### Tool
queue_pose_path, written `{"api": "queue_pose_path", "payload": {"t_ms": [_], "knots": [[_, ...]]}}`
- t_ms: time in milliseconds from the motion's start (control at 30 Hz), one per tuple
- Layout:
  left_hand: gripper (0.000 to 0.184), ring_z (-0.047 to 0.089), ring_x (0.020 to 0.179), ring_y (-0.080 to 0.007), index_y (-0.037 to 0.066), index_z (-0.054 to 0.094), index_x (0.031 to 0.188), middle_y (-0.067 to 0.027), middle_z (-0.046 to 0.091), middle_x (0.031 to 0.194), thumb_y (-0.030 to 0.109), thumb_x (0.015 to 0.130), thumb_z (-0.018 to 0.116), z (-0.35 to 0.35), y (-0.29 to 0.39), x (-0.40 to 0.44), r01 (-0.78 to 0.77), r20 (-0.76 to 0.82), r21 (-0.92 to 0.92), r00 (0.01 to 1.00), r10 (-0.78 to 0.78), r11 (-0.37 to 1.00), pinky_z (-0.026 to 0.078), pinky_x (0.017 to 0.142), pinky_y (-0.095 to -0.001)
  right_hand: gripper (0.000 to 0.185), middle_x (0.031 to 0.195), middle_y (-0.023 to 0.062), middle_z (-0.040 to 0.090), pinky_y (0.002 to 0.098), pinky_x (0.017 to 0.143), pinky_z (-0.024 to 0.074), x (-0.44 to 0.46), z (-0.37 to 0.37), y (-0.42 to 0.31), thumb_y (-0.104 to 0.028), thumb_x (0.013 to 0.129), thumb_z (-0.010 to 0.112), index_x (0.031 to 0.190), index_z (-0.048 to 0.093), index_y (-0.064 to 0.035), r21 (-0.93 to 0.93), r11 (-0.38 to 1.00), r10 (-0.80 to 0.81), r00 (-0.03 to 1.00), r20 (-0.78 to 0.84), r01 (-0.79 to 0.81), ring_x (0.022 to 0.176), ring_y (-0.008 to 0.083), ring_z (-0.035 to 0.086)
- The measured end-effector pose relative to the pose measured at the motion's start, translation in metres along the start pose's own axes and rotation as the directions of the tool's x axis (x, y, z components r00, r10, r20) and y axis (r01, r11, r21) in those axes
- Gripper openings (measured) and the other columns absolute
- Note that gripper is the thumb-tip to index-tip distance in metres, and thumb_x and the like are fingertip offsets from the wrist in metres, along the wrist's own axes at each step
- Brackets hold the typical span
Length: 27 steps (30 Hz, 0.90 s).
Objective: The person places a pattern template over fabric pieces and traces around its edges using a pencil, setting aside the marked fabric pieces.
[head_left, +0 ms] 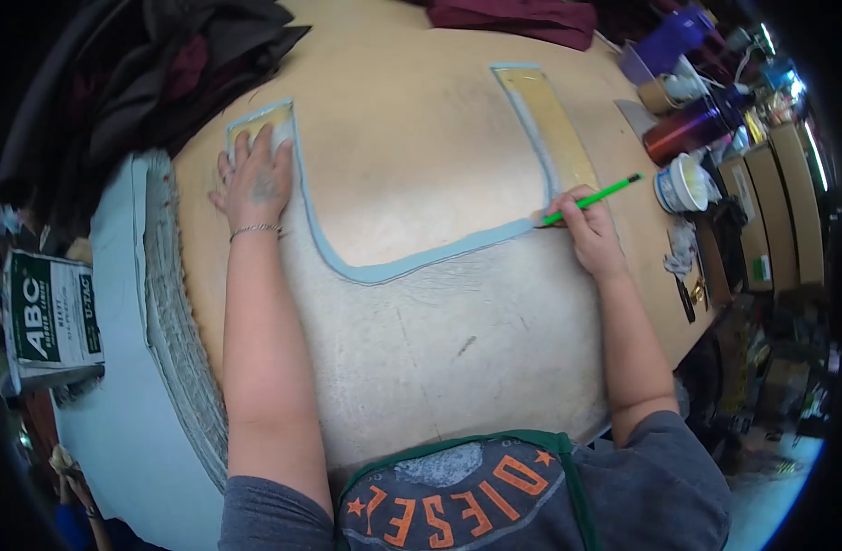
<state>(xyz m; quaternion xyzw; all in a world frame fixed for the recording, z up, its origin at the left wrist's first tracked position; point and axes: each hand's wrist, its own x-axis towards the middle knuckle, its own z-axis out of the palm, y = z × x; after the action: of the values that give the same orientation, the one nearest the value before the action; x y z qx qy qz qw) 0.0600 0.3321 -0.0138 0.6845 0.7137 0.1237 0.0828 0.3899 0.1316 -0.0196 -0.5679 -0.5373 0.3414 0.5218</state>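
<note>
My left hand (258, 174) lies flat, fingers spread, on the upper left arm of a large U-shaped grey sheet (439, 321). A light-blue strip (384, 267) borders the sheet's inner curve, and yellowish patches (550, 115) cover the upper ends of both arms. In my right hand (586, 230) is a bright green pencil (594, 199), gripped between thumb and fingers. Its lower end meets the blue border near the right bend of the curve; the exact tip is hard to make out. My right hand rests at the base of the sheet's right arm.
A tan table (421, 138) lies beneath. On the left are a pale-blue layered stack (159, 275) and an ABC box (54, 312); dark cloth (155, 73) lies behind. At right stand a metallic bottle (687, 133) and a white tub (682, 186). Another person's hand (77, 487) shows lower left.
</note>
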Motion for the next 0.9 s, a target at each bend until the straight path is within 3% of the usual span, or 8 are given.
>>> {"api": "queue_pose_path", "payload": {"t_ms": [100,200,267,300,333,433,600,900], "knots": [[0.045,0.022,0.129,-0.0307,0.019,0.049,0.122,-0.0047,0.033,0.137,0.041,0.083,0.047,0.005,-0.005,0.000,-0.010,-0.108,-0.047,0.994,0.004,0.999,0.016,0.099,-0.0597,0.011,0.083,0.0043,0.055,0.0243,0.069,0.0440,0.000,0.006,0.000,-0.012,0.090,0.047,0.086,0.049,-0.0026,0.077,0.996,0.046,0.999,-0.003,-0.046,0.074,0.0107,0.053],[0.032,0.035,0.121,-0.0310,0.009,0.058,0.108,-0.0102,0.046,0.125,0.028,0.082,0.054,0.017,-0.017,-0.008,-0.323,-0.401,-0.029,0.871,0.285,0.946,0.027,0.097,-0.0494,0.013,0.081,0.0049,0.055,0.0243,0.069,0.0444,-0.002,0.004,0.007,-0.015,0.090,0.048,0.085,0.049,-0.0022,0.082,0.994,0.077,0.997,0.001,-0.077,0.074,0.0108,0.054],[0.021,0.048,0.106,-0.0309,0.003,0.060,0.096,-0.0140,0.056,0.107,0.016,0.080,0.058,0.013,0.010,-0.041,-0.596,-0.461,-0.316,0.777,0.430,0.738,0.038,0.089,-0.0393,0.015,0.079,0.0047,0.055,0.0242,0.068,0.0443,0.001,0.006,0.009,-0.016,0.089,0.049,0.085,0.050,-0.0021,0.088,0.994,0.058,0.998,-0.007,-0.057,0.074,0.0106,0.054],[0.021,0.056,0.089,-0.0290,-0.001,0.058,0.096,-0.0149,0.059,0.095,0.012,0.079,0.058,-0.006,0.048,-0.082,-0.676,-0.462,-0.364,0.728,0.506,0.640,0.045,0.079,-0.0329,0.015,0.078,0.0049,0.056,0.0245,0.066,0.0446,0.001,0.006,0.010,-0.017,0.088,0.052,0.085,0.051,-0.0019,0.070,0.996,0.051,0.998,-0.022,-0.049,0.072,0.0111,0.054],[0.021,0.056,0.088,-0.0285,0.000,0.058,0.095,-0.0140,0.059,0.096,0.009,0.076,0.060,-0.006,0.076,-0.122,-0.657,-0.383,-0.522,0.750,0.539,0.544,0.045,0.077,-0.0337,0.015,0.077,0.0050,0.056,0.0247,0.066,0.0448,0.001,0.006,0.010,-0.017,0.088,0.052,0.085,0.051,-0.0018,0.079,0.995,0.059,0.998,-0.016,-0.058,0.071,0.0113,0.054],[0.020,0.057,0.088,-0.0298,0.001,0.058,0.088,-0.0143,0.058,0.093,0.007,0.070,0.063,0.006,0.142,-0.213,-0.757,-0.195,-0.577,0.493,0.848,0.307,0.046,0.076,-0.0348,0.015,0.077,0.0054,0.057,0.0254,0.066,0.0452,0.003,0.005,0.009,-0.016,0.087,0.053,0.085,0.050,-0.0015,0.083,0.993,0.084,0.996,0.007,-0.084,0.069,0.0120,0.055],[0.046,0.028,0.126,-0.0285,0.017,0.046,0.121,-0.0065,0.036,0.132,0.036,0.080,0.053,0.028,0.167,-0.253,-0.796,0.095,-0.259,0.542,0.835,0.547,0.028,0.094,-0.0567,0.016,0.075,0.0060,0.057,0.0272,0.066,0.0453,0.006,0.005,0.009,-0.015,0.084,0.057,0.086,0.050,-0.0011,0.162,0.986,0.038,0.999,0.031,-0.042,0.070,0.0131,0.055],[0.050,0.022,0.129,-0.0284,0.023,0.042,0.127,-0.0046,0.031,0.137,0.040,0.080,0.050,0.025,0.165,-0.247,-0.765,0.195,-0.293,0.539,0.819,0.574,0.024,0.096,-0.0583,0.011,0.076,0.0010,0.051,0.0255,0.070,0.0430,0.059,-0.041,-0.006,-0.010,0.083,0.058,0.083,0.048,-0.0043,-0.281,0.959,0.130,0.922,0.365,-0.024,0.075,0.0095,0.049]]}}
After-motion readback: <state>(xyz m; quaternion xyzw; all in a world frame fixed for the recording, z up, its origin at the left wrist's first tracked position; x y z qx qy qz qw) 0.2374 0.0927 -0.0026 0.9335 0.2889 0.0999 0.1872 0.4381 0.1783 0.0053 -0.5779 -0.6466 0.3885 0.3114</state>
